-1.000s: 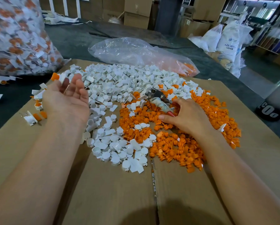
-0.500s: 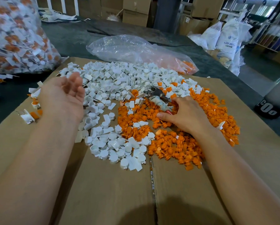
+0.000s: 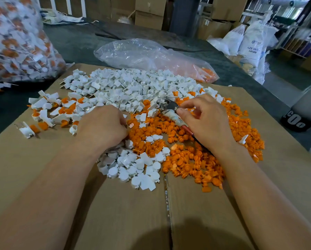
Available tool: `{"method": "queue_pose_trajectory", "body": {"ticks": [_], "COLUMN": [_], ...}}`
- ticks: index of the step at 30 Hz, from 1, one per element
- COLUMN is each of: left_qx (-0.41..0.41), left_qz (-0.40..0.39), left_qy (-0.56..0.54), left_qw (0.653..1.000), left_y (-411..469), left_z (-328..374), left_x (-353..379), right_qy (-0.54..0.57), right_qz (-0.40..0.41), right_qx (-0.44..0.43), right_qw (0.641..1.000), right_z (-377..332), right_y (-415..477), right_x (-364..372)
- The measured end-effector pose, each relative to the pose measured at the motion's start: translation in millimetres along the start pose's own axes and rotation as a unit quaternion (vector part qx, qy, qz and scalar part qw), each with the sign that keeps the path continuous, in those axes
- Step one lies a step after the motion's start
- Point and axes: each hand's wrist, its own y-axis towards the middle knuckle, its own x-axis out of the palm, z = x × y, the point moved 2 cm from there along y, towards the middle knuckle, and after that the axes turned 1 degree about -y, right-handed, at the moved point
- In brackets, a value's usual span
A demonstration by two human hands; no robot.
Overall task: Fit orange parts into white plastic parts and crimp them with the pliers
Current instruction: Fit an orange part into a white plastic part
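Left hand [image 3: 104, 127]: palm down where white meets orange, fingers curled under into the parts; I cannot tell whether it pinches anything.
Right hand [image 3: 204, 123]: thumb and curled fingers wrapped round the pliers [image 3: 171, 110], metal nose pointing far-left.
White parts [image 3: 129, 87]: broad heap on the far side, smaller patch near.
Orange parts [image 3: 196, 159]: spread right of centre, under the right hand.
Fitted pieces [image 3: 48, 112]: scattered left of the left hand.
Cardboard [image 3: 115, 210]: flat under it all.
Clear bag [image 3: 142, 55]: slumped beyond the heap.
Full bag [image 3: 15, 42]: far left, packed with white-and-orange pieces.
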Motion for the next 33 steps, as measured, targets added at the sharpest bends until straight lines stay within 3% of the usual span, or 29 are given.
{"method": "queue_pose_trajectory", "body": {"ticks": [3, 6, 9, 13, 18, 25, 33], "left_qx": [0.014, 0.047, 0.074, 0.112, 0.085, 0.084, 0.096], "left_qz": [0.013, 0.075, 0.064, 0.017, -0.006, 0.008, -0.014], "left_qy": [-0.018, -0.167, -0.301, -0.317, -0.355, -0.379, -0.376], "left_qw": [1.000, 0.982, 0.948, 0.942, 0.931, 0.922, 0.922], "left_y": [2.4, 0.4, -5.6, -8.3, -6.9, -10.0, -11.3], "left_z": [-1.5, 2.4, 11.5, 19.2, 18.9, 23.4, 26.2], "left_x": [-0.2, -3.0, -2.7, 3.8, 6.3, 5.7, 6.6], "right_qy": [0.017, -0.041, -0.124, -0.120, -0.090, 0.049, 0.075], "right_qz": [-0.065, -0.158, -0.207, -0.194, -0.189, -0.125, -0.127], "right_qx": [-0.056, -0.096, -0.109, -0.112, -0.117, -0.038, -0.035], "right_qw": [0.996, 0.982, 0.964, 0.967, 0.971, 0.990, 0.988], "right_z": [-8.2, -14.7, -16.0, -17.6, -16.7, -15.7, -16.1], "right_y": [-3.0, -3.9, -2.7, -2.8, -4.0, -5.9, -7.9], "right_x": [6.8, 21.4, 31.6, 31.3, 31.2, 19.7, 15.8]}}
